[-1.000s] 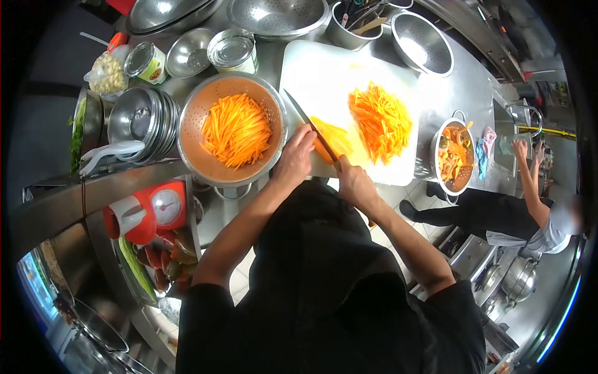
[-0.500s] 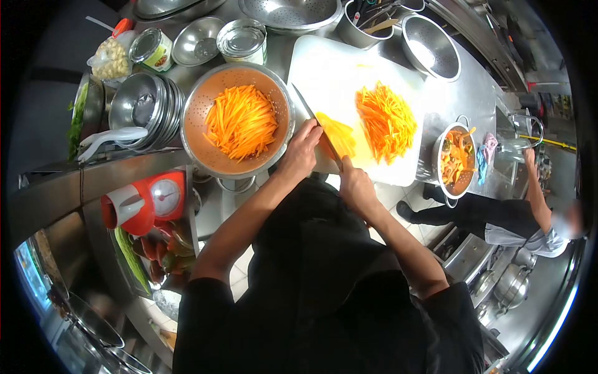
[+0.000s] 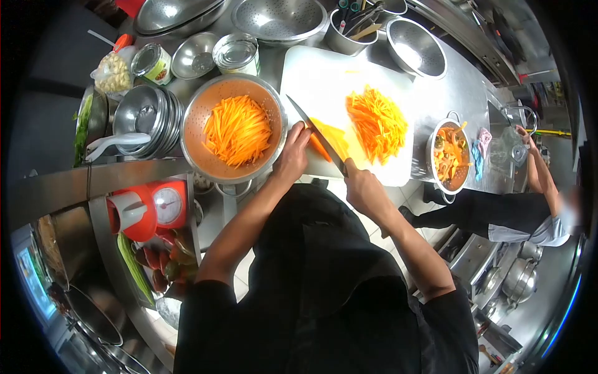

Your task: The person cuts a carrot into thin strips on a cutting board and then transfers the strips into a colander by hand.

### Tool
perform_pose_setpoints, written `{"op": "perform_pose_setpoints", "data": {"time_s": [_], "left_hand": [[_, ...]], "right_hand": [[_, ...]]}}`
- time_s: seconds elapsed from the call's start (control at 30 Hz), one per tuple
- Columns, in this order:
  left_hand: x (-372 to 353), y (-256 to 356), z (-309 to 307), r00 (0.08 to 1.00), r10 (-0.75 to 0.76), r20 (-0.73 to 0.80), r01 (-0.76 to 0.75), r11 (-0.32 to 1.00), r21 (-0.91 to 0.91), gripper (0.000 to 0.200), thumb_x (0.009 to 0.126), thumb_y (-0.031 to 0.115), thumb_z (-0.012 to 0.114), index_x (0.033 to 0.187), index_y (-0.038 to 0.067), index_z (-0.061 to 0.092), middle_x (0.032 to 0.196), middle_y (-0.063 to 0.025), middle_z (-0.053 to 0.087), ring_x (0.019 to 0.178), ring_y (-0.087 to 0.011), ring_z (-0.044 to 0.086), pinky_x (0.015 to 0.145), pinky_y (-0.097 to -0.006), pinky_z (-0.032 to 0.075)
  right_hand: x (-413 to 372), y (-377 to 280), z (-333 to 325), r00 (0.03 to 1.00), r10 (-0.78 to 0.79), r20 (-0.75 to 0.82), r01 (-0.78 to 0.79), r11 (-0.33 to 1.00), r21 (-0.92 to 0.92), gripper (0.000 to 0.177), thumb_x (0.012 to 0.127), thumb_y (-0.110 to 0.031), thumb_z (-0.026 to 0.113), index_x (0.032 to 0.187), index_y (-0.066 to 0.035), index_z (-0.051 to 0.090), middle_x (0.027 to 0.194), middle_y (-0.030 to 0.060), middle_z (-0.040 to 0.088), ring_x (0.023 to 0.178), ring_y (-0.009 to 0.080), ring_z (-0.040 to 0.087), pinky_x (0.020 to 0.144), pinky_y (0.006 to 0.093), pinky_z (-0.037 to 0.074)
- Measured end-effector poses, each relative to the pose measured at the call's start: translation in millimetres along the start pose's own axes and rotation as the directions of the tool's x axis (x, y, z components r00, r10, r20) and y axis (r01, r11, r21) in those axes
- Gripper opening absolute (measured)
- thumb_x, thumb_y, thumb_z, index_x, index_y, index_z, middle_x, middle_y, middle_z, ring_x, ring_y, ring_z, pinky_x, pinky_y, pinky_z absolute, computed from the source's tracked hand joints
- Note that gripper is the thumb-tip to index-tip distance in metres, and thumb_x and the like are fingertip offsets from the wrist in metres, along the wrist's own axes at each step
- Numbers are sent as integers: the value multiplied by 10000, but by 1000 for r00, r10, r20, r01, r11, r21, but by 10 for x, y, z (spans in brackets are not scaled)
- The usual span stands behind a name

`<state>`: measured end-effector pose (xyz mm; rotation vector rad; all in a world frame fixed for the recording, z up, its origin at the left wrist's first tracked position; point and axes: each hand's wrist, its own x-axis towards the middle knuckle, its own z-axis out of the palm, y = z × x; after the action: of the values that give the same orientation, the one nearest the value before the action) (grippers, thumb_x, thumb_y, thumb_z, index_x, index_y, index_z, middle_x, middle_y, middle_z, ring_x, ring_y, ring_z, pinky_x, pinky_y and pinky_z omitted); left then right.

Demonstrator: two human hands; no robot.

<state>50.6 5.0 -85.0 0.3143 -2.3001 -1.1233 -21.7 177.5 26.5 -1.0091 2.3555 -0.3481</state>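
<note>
My right hand (image 3: 366, 190) is wrapped round the handle of a long kitchen knife (image 3: 311, 126), its blade slanting up and left over the white cutting board (image 3: 311, 68). At the blade's left side lies an orange carrot piece (image 3: 319, 147). My left hand (image 3: 293, 156) is closed against that piece, with bent fingertips close to the blade. Thin carrot slices (image 3: 333, 138) lie fanned out just right of the knife. Farther right on the board is a heap of carrot strips (image 3: 377, 124). More strips (image 3: 237, 131) fill the colander (image 3: 194, 134) left of my left hand.
Right of the board stands a colander of vegetable scraps (image 3: 451, 165). Stacked metal bowls (image 3: 134, 112), a can (image 3: 237, 55) and a large colander (image 3: 280, 22) line the left and back. A red kitchen scale (image 3: 168, 202) sits below. Another person (image 3: 542, 181) works at the far right.
The view has shifted slightly. The carrot piece now shows more between my left fingers and the blade. The other person's hands have moved at the sink.
</note>
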Motion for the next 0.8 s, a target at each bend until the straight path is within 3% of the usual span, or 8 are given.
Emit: {"op": "perform_pose_setpoints", "data": {"time_s": [0.17, 0.37, 0.53, 0.67, 0.73, 0.8], "left_hand": [[-26, -23, 53, 999, -25, -48, 23, 999, -46, 339, 798, -132, 537, 1124, -42, 552, 1201, -198, 508, 1097, -373, 541, 878, -405, 482], [-26, -31, 22, 998, -54, -23, 53, 998, -35, 352, 795, -129, 554, 1126, -9, 549, 1202, -185, 512, 1096, -360, 545, 857, -393, 487], [-42, -41, 46, 997, -72, -21, 70, 996, -57, 325, 811, -106, 543, 1121, -9, 548, 1195, -187, 514, 1086, -362, 547, 861, -397, 477], [6, -16, 19, 999, 0, -42, 0, 1000, -5, 340, 800, -126, 532, 1123, -21, 542, 1193, -200, 513, 1077, -371, 549, 853, -394, 483], [-17, -40, 46, 998, 3, -57, -5, 1000, -27, 350, 791, -137, 532, 1123, -28, 539, 1193, -204, 513, 1076, -376, 548, 855, -399, 482], [-49, -85, 96, 998, -27, -61, 21, 996, -92, 356, 779, -152, 531, 1116, -38, 534, 1182, -210, 507, 1064, -392, 544, 870, -411, 474]], "right_hand": [[-87, 84, 68, 1000, -10, 29, 10, 1000, 8, 202, 799, 15, 465, 999, 9, 439, 704, 303, 610, 692, 494, 611, 682, 568, 471], [340, 257, 645, 995, -45, -94, 48, 999, 25, 216, 820, -4, 472, 1032, 29, 445, 688, 310, 608, 673, 465, 628, 640, 538, 504], [200, 90, 242, 1000, 7, -17, -6, 1000, 25, 181, 841, -26, 499, 1014, 8, 459, 710, 308, 610, 707, 481, 621, 669, 551, 485], [-9, 22, 34, 997, 40, 60, -41, 999, 24, 157, 867, -50, 521, 1010, -2, 476, 729, 307, 612, 729, 490, 615, 683, 554, 473], [127, 80, 233, 998, 42, 43, -45, 996, 72, 167, 867, -56, 523, 1019, -2, 477, 731, 310, 612, 731, 493, 614, 695, 556, 472], [365, 57, 456, 997, 76, -5, -76, 997, 7, 195, 809, -9, 484, 1000, 8, 448, 729, 311, 617, 726, 481, 625, 691, 568, 482]]}}
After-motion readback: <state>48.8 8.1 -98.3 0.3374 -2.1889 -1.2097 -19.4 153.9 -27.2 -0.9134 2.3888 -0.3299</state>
